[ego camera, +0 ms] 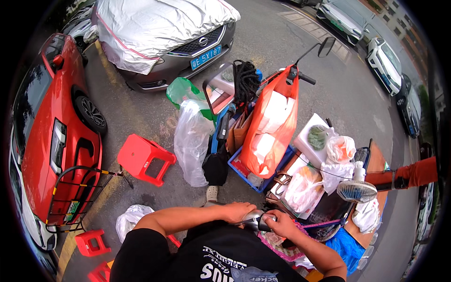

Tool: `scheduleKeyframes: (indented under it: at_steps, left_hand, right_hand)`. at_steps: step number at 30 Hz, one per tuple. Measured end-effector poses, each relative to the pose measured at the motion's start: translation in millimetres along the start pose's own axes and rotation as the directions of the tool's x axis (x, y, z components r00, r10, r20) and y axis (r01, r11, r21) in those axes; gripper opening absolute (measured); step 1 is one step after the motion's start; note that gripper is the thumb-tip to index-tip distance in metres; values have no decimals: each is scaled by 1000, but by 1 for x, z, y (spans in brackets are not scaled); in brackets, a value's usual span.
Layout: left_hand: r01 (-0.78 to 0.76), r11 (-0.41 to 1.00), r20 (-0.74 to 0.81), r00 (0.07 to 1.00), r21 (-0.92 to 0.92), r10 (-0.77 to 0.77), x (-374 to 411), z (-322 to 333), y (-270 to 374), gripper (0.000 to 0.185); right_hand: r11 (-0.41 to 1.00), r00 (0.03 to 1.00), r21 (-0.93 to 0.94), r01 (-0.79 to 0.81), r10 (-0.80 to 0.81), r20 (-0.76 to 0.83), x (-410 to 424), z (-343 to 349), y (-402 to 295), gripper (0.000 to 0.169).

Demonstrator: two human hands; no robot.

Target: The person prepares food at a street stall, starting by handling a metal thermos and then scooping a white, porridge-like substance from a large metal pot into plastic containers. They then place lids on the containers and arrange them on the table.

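In front of my waist, both hands meet at a glossy silver and dark rounded object (253, 215), too small and partly covered to name. My left hand (241, 212) is closed at its left side. My right hand (280, 222) grips its dark right end, with the thumb on top. Just beyond lies a pink-edged bag (278, 243), partly hidden by my right forearm. A white plastic bag of goods (303, 192) rests on boxes ahead of my right hand. Farther forward, an orange-red plastic bag (269, 130) with white packages hangs down over a blue crate (260, 188).
A red plastic stool (141, 155) stands left, near a clear plastic bag (192, 141) and a scooter mirror (220, 88). To the right are a small fan (356, 190), a red pole (415, 172) and a wooden board (359, 229). A red car (67, 141) and a covered car (165, 28) are parked nearby.
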State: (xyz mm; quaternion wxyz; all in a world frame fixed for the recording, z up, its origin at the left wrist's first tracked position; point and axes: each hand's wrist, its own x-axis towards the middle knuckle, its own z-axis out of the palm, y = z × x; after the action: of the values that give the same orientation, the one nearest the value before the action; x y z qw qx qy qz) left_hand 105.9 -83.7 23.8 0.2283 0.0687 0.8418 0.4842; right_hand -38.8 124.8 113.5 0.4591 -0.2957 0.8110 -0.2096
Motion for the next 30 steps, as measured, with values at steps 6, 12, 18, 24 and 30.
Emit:
scheduleKeyframes:
  at_steps: [6, 12, 18, 24, 30]
  left_hand:
    - [111, 994, -58, 992, 23, -109, -59, -45, -38, 95]
    - [214, 975, -295, 937, 59, -188, -134, -41, -62, 86]
    - [411, 911, -496, 793, 9, -353, -222, -37, -67, 83]
    - [434, 901, -663, 670, -15, -334, -285, -62, -106, 81]
    - [430, 899, -743, 575, -79, -341, -361, -117, -178, 68]
  right_hand:
    - [972, 935, 93, -215, 177, 306, 73, 16, -60, 63]
    - [927, 752, 186, -327, 136, 645, 135, 63, -87, 69]
    - [886, 508, 184, -425, 65, 859, 176, 117, -158, 68]
    - [800, 292, 137, -584, 50, 955, 235, 158, -239, 63]
    - [477, 158, 176, -861, -78, 984, 296, 222, -335, 65]
